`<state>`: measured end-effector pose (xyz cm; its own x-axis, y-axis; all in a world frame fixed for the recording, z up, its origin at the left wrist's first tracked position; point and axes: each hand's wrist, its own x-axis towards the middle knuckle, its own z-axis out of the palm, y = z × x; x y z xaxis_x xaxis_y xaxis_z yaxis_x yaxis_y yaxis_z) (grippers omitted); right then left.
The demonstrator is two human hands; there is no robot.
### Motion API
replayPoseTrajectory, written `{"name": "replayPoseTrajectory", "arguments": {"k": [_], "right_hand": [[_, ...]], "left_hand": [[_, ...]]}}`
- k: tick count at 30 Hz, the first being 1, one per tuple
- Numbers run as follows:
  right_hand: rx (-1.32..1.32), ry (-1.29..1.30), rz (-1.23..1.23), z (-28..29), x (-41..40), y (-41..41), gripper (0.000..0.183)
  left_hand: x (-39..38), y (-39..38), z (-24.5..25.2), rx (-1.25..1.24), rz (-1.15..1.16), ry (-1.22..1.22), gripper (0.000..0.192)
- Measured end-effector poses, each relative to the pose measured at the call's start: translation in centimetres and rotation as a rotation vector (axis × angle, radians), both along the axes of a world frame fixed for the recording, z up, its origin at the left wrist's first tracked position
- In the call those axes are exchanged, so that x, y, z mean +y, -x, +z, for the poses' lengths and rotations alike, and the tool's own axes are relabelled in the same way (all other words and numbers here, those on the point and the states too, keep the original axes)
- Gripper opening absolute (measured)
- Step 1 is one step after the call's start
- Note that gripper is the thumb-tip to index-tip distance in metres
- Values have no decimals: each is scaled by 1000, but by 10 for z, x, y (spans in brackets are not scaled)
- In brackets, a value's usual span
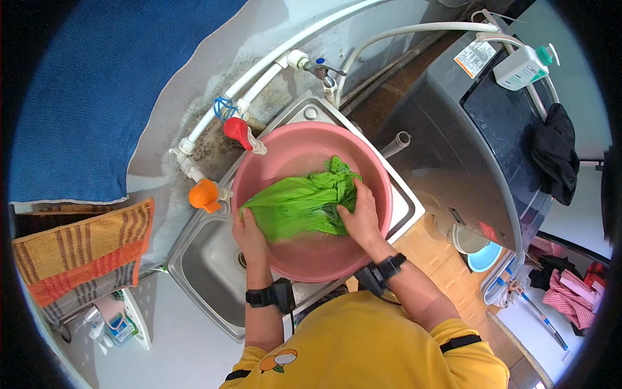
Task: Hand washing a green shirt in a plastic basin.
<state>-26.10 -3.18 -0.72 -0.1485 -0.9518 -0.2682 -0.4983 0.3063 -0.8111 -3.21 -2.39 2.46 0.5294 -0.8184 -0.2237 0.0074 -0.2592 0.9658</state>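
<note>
A bright green cloth garment (301, 202) lies partly under water in a round pink plastic basin (311, 272), which rests on a stainless steel sink unit. My left hand (251, 236) grips the garment's left edge near the basin's left rim, thumb on top. On the right, my right hand (360, 214) is on the bunched, darker end of the garment, thumb and fingers around its edge; some fingertips are hidden by the cloth. The garment is spread between the two hands, its upper right part crumpled.
Taps with a red handle (236, 131) and an orange handle (204, 195) reach over the basin's left side, and a metal tap (323, 72) stands behind. The steel sink bowl (209, 267) is at lower left. A grey washing machine (452, 146) bears a pump bottle (522, 68) at right.
</note>
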Motion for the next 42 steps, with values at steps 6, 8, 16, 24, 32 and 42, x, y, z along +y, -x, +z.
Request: {"name": "replayPoseTrajectory", "arguments": {"k": [6,8,16,24,32,42], "right_hand": [[-63,-116,-49,-30,-18,11,30],[-330,-147,-160,-24,-17,15,15],[-916,-124,-419,2,-21,28,10],[-713,-106,-348,5,-20,29,9],[-662,-123,-298,7,-13,23,11],[-485,-52,-113,9,4,11,23]], "left_hand": [[-3,35,85,532,40,-6,33],[-1,34,90,594,-6,17,36],[-11,-1,-9,-299,-415,-279,36],[20,29,20,-900,-243,-214,39],[55,36,-36,-1123,-571,-437,28],[42,24,61,486,-73,118,12]]}}
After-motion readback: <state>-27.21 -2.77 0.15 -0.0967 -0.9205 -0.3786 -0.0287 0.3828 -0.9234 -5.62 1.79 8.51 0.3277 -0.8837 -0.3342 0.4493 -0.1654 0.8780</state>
